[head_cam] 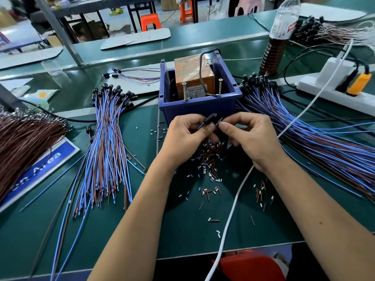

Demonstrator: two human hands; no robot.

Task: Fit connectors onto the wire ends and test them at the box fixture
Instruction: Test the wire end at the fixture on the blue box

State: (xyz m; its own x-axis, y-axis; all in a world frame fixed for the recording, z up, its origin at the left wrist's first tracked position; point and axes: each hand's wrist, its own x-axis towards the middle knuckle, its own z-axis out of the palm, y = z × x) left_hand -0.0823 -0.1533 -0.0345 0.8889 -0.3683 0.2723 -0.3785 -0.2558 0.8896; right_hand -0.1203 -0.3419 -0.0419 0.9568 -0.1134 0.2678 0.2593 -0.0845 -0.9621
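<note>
Just in front of the blue box fixture (199, 107), my left hand (186, 134) pinches a small black connector (209, 119) with a short blue wire sticking out of it. My right hand (250, 136) pinches thin wire ends (219, 121) right beside that connector, the fingertips of both hands almost touching. Inside the box sits an orange taped unit (192, 76) with two upright screws (184, 91) at its front. Bundles of blue and brown wires with black connectors lie to the left (105, 142) and to the right (316, 138) of the box.
Cut bits of wire insulation (209, 159) litter the green mat under my hands. A white cable (235, 201) runs from a power strip (332, 86) across the mat to the front edge. A brown wire bundle (24, 142) lies far left; a bottle (281, 35) stands behind right.
</note>
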